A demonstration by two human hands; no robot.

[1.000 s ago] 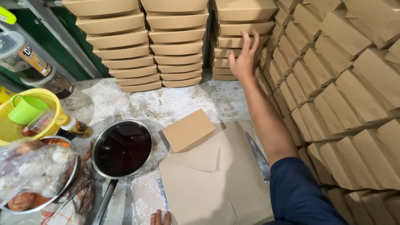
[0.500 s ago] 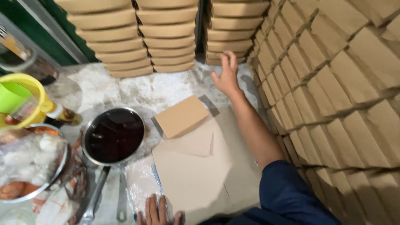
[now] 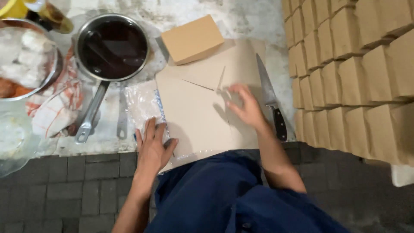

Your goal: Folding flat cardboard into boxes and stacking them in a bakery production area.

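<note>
i log the scene from the largest item down. the stacked brown boxes point(image 3: 358, 73) form a wall to the right of my right hand point(image 3: 245, 108), well apart from it. the flat brown cardboard sheets point(image 3: 202, 108) lie under both hands on the worn counter point(image 3: 254, 21); the right hand rests on them with fingers spread wide, holding nothing. the left hand point(image 3: 153, 149) lies flat and open at the near left corner of the sheets, its fingers over a clear plastic bag point(image 3: 144, 105) that sits just beside the sheets' left edge. beyond the left hand stands a steel pan point(image 3: 112, 47) of dark liquid, its handle pointing back toward that hand. a closed small box point(image 3: 192, 39) sits past the right hand, touching the far edge of the sheets. a knife point(image 3: 271, 97) lies just right of the right hand, blade pointing away.

judgement: to separate the top sheet cleanly, the left hand should pin the stack while the right slides one sheet with fingertips only. the right wrist should keep off the blade, and the sheets should keep away from the pan.
</note>
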